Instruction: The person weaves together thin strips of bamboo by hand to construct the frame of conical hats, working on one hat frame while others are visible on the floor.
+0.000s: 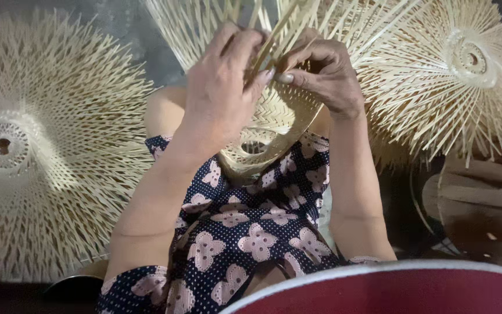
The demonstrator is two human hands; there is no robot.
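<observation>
Nearest the camera sits a curved red rim with a pale edge (379, 285), and just beyond it a dark dotted cloth with pink flowers (251, 232) over the person's lap. Above that cloth rests the half-woven bamboo basket (274, 122), a shallow bowl of pale, flat strips plaited in a tight herringbone, with a small round opening at its base and long loose strips fanning upward from its edge.

The left hand (225, 81) lies over the basket's near side, fingers closed around a bundle of loose strips. The right hand (326, 72) is at the basket's upper edge, thumb and forefinger pinched on a single thin strip; the fingertips of both hands almost touch.

As I judge it, the strips look stiff and splintery: bent too sharply at the pinch, one could crack, and if the left hand's hold slackens, the unwoven ends may spring apart and loosen the plait. The sharp ends could also prick a finger.

Left of the basket lies a wide finished bamboo disc (42, 145) with a ring centre and bristling ends. Right of the basket, farther back, another such spiky piece (466, 64) stands tilted, above a darker slatted frame (483, 203).
</observation>
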